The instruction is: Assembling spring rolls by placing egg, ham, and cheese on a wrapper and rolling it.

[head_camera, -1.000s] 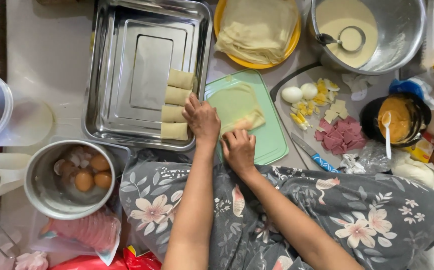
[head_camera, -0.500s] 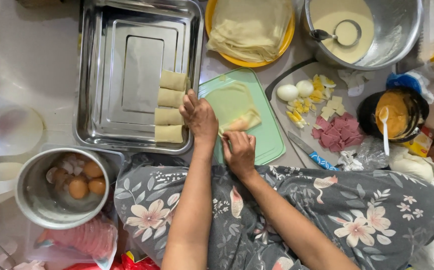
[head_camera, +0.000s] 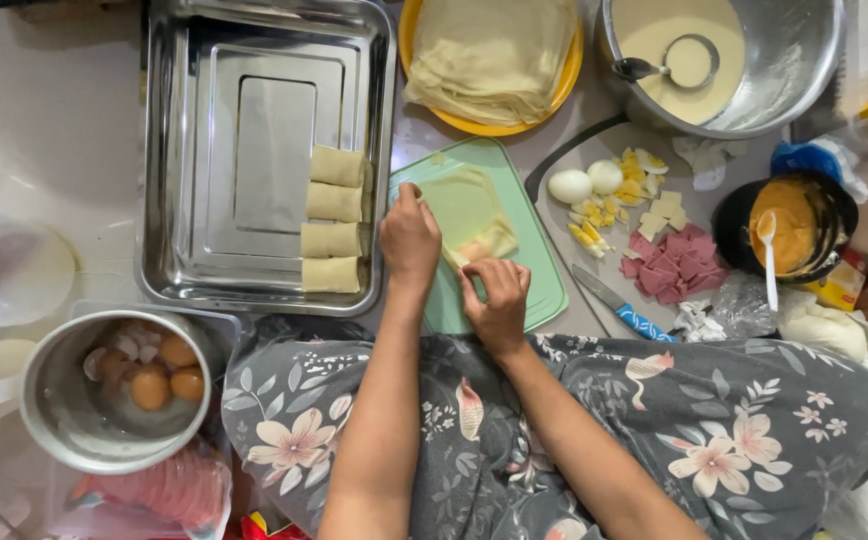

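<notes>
Both hands are down on the pale wrapper (head_camera: 469,215) lying on the green cutting board (head_camera: 534,270) at centre frame. The left hand (head_camera: 409,238) presses its near-left edge with fingers curled over; the right hand (head_camera: 499,300) pinches the folded near corner. At nine o'clock, four finished rolls (head_camera: 334,220) line the steel tray (head_camera: 204,160). At three o'clock sits chopped filling (head_camera: 669,262).

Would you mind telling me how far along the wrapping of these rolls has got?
Done: four finished rolls lie in the steel tray. In hand: the left hand and right hand fold a wrapper on the green board. Left: a stack of wrappers on the yellow plate, and chopped fillings beside the board.
</notes>
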